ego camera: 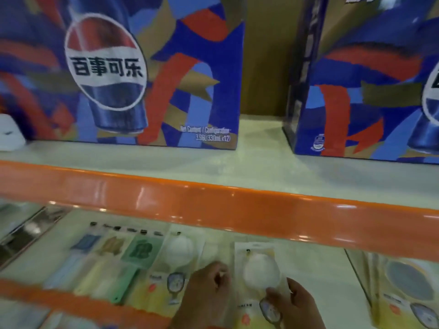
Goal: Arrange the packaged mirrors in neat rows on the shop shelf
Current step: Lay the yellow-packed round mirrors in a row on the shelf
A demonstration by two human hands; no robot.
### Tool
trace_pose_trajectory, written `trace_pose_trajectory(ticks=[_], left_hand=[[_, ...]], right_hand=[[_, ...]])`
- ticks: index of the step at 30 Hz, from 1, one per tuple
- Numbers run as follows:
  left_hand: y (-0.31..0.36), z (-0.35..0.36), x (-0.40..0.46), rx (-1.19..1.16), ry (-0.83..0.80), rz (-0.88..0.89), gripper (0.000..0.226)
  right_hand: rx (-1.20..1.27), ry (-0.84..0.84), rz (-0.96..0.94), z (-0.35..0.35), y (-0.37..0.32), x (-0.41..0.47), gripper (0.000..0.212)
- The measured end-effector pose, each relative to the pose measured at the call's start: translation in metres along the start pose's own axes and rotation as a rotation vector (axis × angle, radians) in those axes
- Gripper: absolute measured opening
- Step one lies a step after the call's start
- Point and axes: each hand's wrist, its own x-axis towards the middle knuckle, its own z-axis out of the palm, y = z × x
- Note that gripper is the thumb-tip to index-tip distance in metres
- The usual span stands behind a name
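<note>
Right hand (294,305): fingers (273,294) curled, thumb pressing on the front of a white round mirror pack (259,269), near its lower edge. The grip looks closed on the pack, though blur hides whether any fingers reach beneath it.

Left hand (209,288): fingers bent inward in a loose fist, knuckles up, resting just left of the white round mirror pack. It lies over the lower right corner of another white mirror pack (178,252). Cannot tell if it pinches anything.

The white round mirror pack lies flat on the lower shelf (316,274), long side running front to back, slightly apart from the row to its left.

Left of that pack, side by side: the other white mirror pack, then a green pack (140,252), a beige pack (109,248) and a blue pack (85,243), edges touching or overlapping. Farther left, a dark framed mirror (26,236) lies at an angle.

Right of the pack, well apart, a pack with a grey oval mirror (408,281).

Above it, an orange shelf rail (237,207). Behind the rail, on the upper shelf, two blue cola cartons (142,74) (370,91) stand upright with a gap between them.
</note>
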Motion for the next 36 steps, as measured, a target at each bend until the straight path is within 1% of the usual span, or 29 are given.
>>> trace_pose_trajectory(ticks=[2,5,8,10,12,13,14,17,18,20,21,23,25,28,31,33,36], left_hand=[[-0.029,-0.013,0.005,0.163,0.097,0.135,0.018],[-0.076,-0.034,0.015,0.282,0.160,0.307,0.024],[-0.105,-0.055,0.023,0.397,0.149,0.433,0.027],[-0.119,-0.064,0.025,0.457,0.119,0.468,0.035],[-0.128,-0.067,0.024,0.512,0.078,0.478,0.043],[-0.133,-0.065,0.023,0.537,0.062,0.494,0.044],[-0.138,-0.064,0.022,0.558,0.045,0.510,0.044],[-0.145,-0.059,0.020,0.599,0.033,0.543,0.046],[-0.147,-0.058,0.019,0.607,0.033,0.546,0.045],[-0.149,-0.055,0.018,0.592,0.024,0.542,0.044],[-0.150,-0.055,0.018,0.580,0.020,0.544,0.044],[-0.150,-0.056,0.019,0.575,0.018,0.552,0.043],[-0.150,-0.056,0.019,0.573,0.029,0.554,0.043],[-0.147,-0.056,0.017,0.579,0.032,0.541,0.044],[-0.147,-0.055,0.017,0.587,0.022,0.533,0.044],[-0.148,-0.055,0.017,0.588,0.013,0.535,0.044],[-0.148,-0.055,0.017,0.589,0.003,0.526,0.045]], right_hand=[[-0.059,0.025,-0.012,0.016,-0.005,0.002,0.009],[-0.090,0.055,-0.004,0.041,-0.013,0.008,0.017],[-0.135,0.118,-0.005,0.066,-0.018,0.016,0.032],[-0.197,0.175,-0.043,0.080,-0.017,0.021,0.046],[-0.322,0.196,-0.066,0.090,-0.011,0.024,0.064],[-0.407,0.211,-0.074,0.096,-0.008,0.025,0.067],[-0.499,0.233,-0.092,0.101,-0.006,0.024,0.064],[-0.695,0.391,-0.250,0.115,0.004,0.022,0.057],[-0.739,0.400,-0.246,0.119,0.006,0.020,0.055],[-0.793,0.357,-0.190,0.123,0.005,0.017,0.052],[-0.827,0.309,-0.203,0.124,0.003,0.016,0.051],[-0.885,0.274,-0.304,0.125,0.006,0.018,0.045],[-0.925,0.219,-0.329,0.124,0.008,0.019,0.043],[-0.948,0.214,-0.384,0.126,0.010,0.020,0.044],[-0.972,0.197,-0.392,0.126,0.009,0.018,0.043],[-0.949,0.167,-0.386,0.126,0.006,0.016,0.042],[-0.918,0.177,-0.430,0.128,0.006,0.015,0.040]])
